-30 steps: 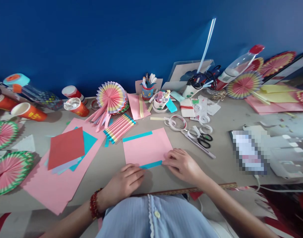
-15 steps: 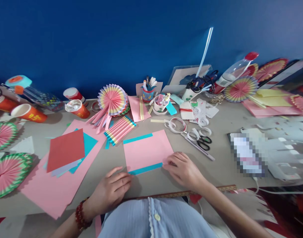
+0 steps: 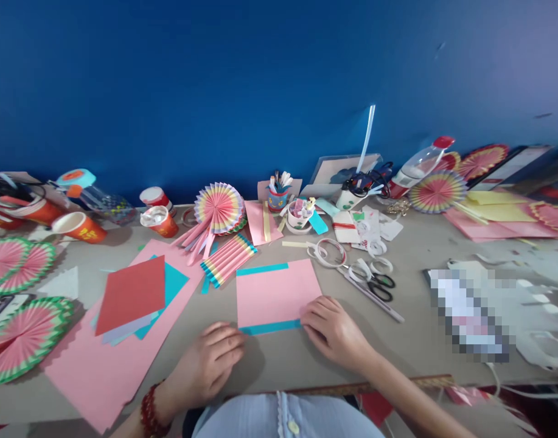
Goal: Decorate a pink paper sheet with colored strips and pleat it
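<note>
A pink sheet of paper [image 3: 279, 295] lies flat on the table in front of me, with one blue strip [image 3: 265, 269] along its far edge and another blue strip [image 3: 274, 328] along its near edge. My right hand [image 3: 336, 328] is at the sheet's near right corner, its bent fingers closed on the edge over the end of the near strip. Beside the near left corner rests my left hand [image 3: 219, 356], fingers loosely stretched on the table, with nothing visible in it. Its fingertips reach the corner; whether they press on it I cannot tell.
Folded pink strips [image 3: 228, 258] and a paper fan [image 3: 219, 210] lie beyond the sheet. Scissors [image 3: 381, 286], tape rolls [image 3: 331, 253] and a pen [image 3: 379, 304] are on the right, near a phone [image 3: 465, 310]. Red paper [image 3: 132, 292] tops a stack at left. Cups [image 3: 80, 227] stand behind.
The camera view has tilted up, so everything appears lower in the picture. Both hands stay near the same corners of the sheet; the right fingers look slightly more curled.
</note>
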`<state>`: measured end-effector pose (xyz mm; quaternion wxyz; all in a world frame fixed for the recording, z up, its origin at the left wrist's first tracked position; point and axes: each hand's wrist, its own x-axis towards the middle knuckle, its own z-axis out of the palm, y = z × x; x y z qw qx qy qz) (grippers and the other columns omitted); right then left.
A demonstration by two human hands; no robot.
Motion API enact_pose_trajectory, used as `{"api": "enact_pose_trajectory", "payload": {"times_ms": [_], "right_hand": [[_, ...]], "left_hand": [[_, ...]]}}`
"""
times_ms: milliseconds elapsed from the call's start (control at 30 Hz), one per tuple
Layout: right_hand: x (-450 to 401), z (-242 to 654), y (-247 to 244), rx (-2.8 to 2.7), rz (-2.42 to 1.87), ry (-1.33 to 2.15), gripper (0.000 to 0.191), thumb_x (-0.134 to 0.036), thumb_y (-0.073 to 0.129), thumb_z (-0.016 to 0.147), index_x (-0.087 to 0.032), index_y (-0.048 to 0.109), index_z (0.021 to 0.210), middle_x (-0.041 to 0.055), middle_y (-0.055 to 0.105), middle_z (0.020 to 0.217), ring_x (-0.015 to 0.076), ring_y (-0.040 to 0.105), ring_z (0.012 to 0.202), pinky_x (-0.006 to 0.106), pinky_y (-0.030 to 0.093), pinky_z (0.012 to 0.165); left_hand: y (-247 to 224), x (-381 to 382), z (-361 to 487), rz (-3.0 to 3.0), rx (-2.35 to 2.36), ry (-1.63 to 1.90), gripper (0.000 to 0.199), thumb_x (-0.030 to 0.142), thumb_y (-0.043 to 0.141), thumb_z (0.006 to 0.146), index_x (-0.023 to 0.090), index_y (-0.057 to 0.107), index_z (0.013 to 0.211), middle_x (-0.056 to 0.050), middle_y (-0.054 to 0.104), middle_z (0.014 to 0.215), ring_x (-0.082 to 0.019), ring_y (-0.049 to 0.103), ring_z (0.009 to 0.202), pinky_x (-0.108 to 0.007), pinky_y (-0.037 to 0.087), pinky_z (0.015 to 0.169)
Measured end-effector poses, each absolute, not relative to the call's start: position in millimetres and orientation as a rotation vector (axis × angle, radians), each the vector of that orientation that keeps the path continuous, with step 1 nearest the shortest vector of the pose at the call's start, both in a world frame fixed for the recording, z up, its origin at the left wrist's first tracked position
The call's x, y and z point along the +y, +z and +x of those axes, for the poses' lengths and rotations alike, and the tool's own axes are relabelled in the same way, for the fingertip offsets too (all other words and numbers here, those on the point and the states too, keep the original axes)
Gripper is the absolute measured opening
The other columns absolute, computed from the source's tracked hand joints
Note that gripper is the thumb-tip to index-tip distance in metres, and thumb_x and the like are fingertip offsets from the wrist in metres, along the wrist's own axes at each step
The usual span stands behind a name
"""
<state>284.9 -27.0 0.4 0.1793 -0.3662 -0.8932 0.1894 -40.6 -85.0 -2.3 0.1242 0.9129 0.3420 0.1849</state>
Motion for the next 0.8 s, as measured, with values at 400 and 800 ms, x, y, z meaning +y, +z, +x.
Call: {"api": "enact_pose_trajectory", "payload": {"times_ms": [400, 800], "right_hand": [[35.9, 278.9, -0.1, -2.375, -1.038, 0.394, 0.018, -0.013, 0.047, 0.090, -0.020, 0.062, 0.097, 0.0096, 0.066, 0.097, 0.0230, 0.059, 0.090, 0.039, 0.048, 0.083], [52.6, 277.6, -16.1, -2.318, -0.941, 0.395, 0.016, -0.018, 0.049, 0.094, -0.021, 0.064, 0.092, 0.0084, 0.068, 0.088, 0.0220, 0.061, 0.082, 0.037, 0.051, 0.075]], "left_hand": [[9.0, -70.0, -38.9, 2.500, 0.980, 0.602, 0.029, 0.009, 0.044, 0.089, 0.020, 0.062, 0.107, -0.006, 0.067, 0.112, -0.019, 0.058, 0.107, -0.039, 0.050, 0.099], [-3.6, -43.0, -35.6, 2.610, 1.319, 0.597, 0.032, 0.015, 0.044, 0.093, 0.020, 0.063, 0.118, -0.008, 0.064, 0.127, -0.023, 0.057, 0.118, -0.042, 0.051, 0.102]]}}
